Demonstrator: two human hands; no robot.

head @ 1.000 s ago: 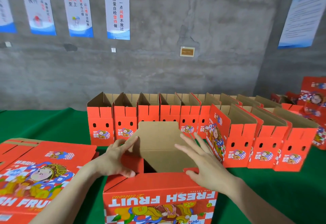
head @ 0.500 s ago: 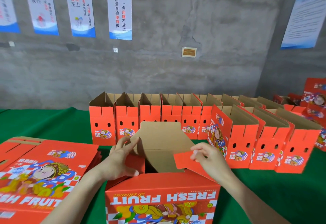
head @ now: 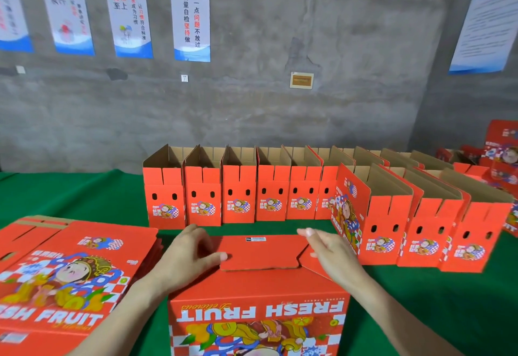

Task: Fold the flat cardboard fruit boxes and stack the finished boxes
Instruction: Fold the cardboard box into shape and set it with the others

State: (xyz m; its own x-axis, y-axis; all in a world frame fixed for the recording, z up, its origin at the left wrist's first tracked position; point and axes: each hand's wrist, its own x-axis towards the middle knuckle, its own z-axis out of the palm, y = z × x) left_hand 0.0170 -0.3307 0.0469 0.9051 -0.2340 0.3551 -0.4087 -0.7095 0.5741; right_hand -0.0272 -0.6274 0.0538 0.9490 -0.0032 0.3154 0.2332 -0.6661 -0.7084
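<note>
1. Red printed cardboard fruit box (head: 258, 313) stood nearest on the green table cloth (head: 448, 299), lettering upside down.
2. Its red end flaps (head: 260, 252), upright half a second before, lay flat and closed.
3. Left hand (head: 190, 254) and right hand (head: 328, 254) rested on them, fingers loose, grasping nothing; the right's pinch was released.
4. Stack of flat red boxes (head: 70, 271) lay left.
5. Row of folded open-topped boxes (head: 238, 201) stood behind, brown insides showing.

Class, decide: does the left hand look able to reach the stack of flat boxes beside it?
Probably yes. The left hand rests on the box flaps, right beside the flat stack, with nothing standing between.
</note>
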